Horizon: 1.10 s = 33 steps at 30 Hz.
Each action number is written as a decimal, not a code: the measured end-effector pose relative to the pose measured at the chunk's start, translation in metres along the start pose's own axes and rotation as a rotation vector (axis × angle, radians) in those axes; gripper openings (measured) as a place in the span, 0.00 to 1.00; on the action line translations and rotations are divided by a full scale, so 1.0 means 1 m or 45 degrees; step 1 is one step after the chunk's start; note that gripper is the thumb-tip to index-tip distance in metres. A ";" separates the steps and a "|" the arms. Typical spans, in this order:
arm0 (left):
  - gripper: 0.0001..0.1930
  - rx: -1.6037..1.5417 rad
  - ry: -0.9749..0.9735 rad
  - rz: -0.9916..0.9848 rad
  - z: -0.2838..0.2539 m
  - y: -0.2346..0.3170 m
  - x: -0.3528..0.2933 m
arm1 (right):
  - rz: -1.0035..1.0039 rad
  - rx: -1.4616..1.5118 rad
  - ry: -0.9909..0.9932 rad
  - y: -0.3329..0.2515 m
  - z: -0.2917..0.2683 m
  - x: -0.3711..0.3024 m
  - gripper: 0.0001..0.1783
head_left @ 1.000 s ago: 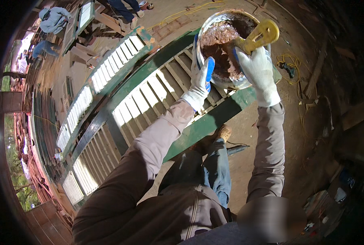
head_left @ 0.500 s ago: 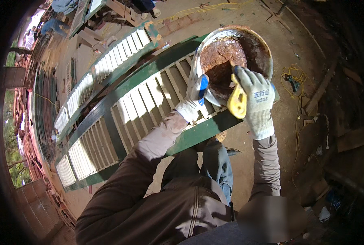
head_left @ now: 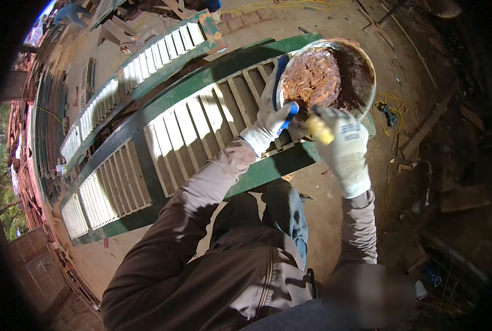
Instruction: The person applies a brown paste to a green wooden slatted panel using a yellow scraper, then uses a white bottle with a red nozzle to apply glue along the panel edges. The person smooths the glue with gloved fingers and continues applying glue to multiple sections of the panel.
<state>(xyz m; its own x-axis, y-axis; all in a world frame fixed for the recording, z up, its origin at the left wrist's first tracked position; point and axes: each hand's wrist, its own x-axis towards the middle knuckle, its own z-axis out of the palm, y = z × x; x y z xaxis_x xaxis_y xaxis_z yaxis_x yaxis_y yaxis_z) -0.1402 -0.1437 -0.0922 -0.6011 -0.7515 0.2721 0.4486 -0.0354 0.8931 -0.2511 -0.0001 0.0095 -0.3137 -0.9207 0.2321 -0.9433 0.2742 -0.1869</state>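
A round bucket [head_left: 368, 78] with a smeared pale wall stands tilted over the far right end of a green slatted panel [head_left: 276, 174]. Thick reddish-brown paste [head_left: 312, 77] is heaped on its left side. My left hand [head_left: 270, 120], in a white and blue glove, grips the bucket's left side, thumb near the front rim. In my gloved right hand [head_left: 345, 138] is a scraper with a yellow handle [head_left: 319, 130], held at the front rim. Motion blurs the scraper, and its blade cannot be made out.
Beyond lies a second green slatted panel [head_left: 171, 54]. Long boards [head_left: 48, 138] are stacked at the left. On the floor to the right are a tangled yellow cord [head_left: 392, 102] and dark timber pieces [head_left: 466, 193]. Another person [head_left: 69, 14] is at the far left.
My right hand has drawn the scraper back from the paste toward the front rim and turned it. My left hand's fingers now show stretched along the bucket's left side.
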 end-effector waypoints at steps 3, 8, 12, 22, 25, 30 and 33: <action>0.61 0.174 -0.016 0.025 -0.001 0.002 -0.001 | 0.264 0.064 0.233 0.010 0.001 0.007 0.12; 0.59 0.319 -0.041 0.217 -0.001 0.000 0.002 | 0.426 0.054 0.141 -0.002 0.001 0.020 0.18; 0.58 0.377 -0.048 0.259 0.000 0.003 0.001 | 0.292 0.180 0.247 -0.002 0.011 0.020 0.15; 0.57 0.460 -0.136 0.306 -0.004 0.004 0.000 | 0.799 1.799 0.286 0.013 0.030 0.012 0.16; 0.58 0.186 -0.111 0.116 0.004 0.007 -0.002 | 0.873 1.854 0.278 0.013 0.040 0.017 0.15; 0.60 0.080 -0.129 0.063 0.004 0.014 -0.005 | 0.902 1.692 0.325 0.021 0.021 0.006 0.18; 0.60 0.146 -0.161 0.080 0.005 0.014 -0.009 | 0.895 1.312 0.259 0.039 0.034 -0.003 0.19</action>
<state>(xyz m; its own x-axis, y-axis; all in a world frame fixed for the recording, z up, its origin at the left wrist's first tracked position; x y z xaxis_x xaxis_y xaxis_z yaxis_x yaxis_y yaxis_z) -0.1322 -0.1344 -0.0799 -0.6562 -0.6605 0.3649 0.4136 0.0897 0.9060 -0.2831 0.0035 -0.0303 -0.8092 -0.5800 -0.0940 -0.0736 0.2588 -0.9631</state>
